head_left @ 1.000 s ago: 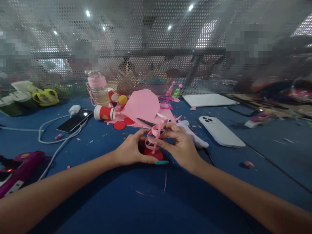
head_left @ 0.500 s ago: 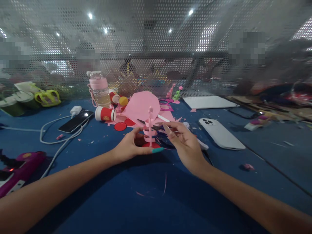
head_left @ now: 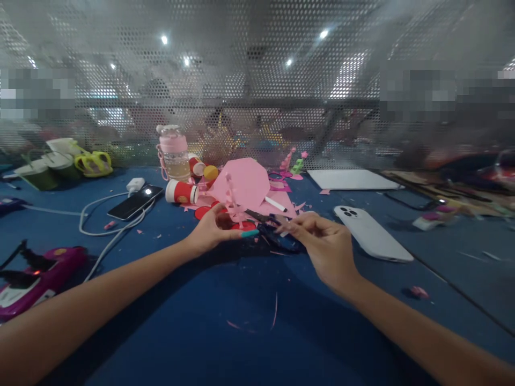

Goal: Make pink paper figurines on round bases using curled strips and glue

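Observation:
My left hand (head_left: 209,231), thumb with a teal nail stretched forward, is curled around the lower part of a pink paper spiral ornament (head_left: 230,188). The ornament leans left and stands on a red disc (head_left: 243,227). My right hand (head_left: 324,244) is off to the right, thumb and fingers pinched together; whatever they hold, if anything, is too small to make out. Dark-handled scissors (head_left: 281,240) lie beneath and beside those fingertips, blades pointing left to the ornament. Behind are a large pink paper sheet (head_left: 243,179) and a white marker (head_left: 276,204).
On the left are a red paper cup (head_left: 182,192), a water bottle (head_left: 174,155), a black phone (head_left: 135,202) with a cable, and a purple power strip (head_left: 60,271). To the right lie a white phone (head_left: 372,233) and a white board (head_left: 354,180). A perforated metal screen (head_left: 249,96) stands behind.
My right hand has drawn away from the ornament, to the right. The ornament has tipped and shifted left with my left hand. The view has moved slightly.

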Tool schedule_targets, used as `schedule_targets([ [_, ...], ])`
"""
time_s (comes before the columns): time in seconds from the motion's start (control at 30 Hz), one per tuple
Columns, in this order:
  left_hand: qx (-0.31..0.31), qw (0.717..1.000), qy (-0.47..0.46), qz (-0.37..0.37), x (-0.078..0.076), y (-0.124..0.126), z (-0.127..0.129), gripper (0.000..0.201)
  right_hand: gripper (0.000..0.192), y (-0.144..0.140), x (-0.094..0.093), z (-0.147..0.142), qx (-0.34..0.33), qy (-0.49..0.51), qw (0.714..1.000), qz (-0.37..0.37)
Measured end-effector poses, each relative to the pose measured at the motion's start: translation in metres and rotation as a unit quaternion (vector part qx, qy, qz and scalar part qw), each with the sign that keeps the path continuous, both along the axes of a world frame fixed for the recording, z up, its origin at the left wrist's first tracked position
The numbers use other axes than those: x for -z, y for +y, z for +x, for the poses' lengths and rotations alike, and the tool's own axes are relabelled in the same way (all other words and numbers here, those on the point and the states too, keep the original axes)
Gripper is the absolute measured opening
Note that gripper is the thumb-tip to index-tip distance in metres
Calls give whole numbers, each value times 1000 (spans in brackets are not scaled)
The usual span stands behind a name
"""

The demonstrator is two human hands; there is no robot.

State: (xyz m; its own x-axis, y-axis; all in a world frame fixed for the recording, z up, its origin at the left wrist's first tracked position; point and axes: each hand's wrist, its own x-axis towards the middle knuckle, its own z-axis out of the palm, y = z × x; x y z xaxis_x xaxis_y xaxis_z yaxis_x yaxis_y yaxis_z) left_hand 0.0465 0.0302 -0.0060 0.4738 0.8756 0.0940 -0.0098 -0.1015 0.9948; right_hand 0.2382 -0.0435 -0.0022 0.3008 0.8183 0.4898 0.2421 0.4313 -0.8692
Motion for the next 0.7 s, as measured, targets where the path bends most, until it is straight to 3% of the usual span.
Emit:
schedule_targets([
  [0.1, 17, 1000, -18, -10, 0, -1, 0, 63, 46, -4, -5, -5, -30, 28, 999, -1],
  [0.17, 21, 999, -22, -13, 0, -1, -1, 61, 48, -6, -7, -10, -89, 61, 993, -52],
  [0.3, 45, 998, -37, -7, -2, -3, -1, 58, 47, -8, -6, -21, -205, 104, 952, -201],
  [0.47, 80, 996, -31, -22, -3, -9, -3, 70, 45, -10, -2, -30, -267, 130, 901, -318],
  [0.7, 105, 994, 10, 7, -1, -13, -5, 78, 39, -13, -3, -36, -319, 180, 868, -334],
])
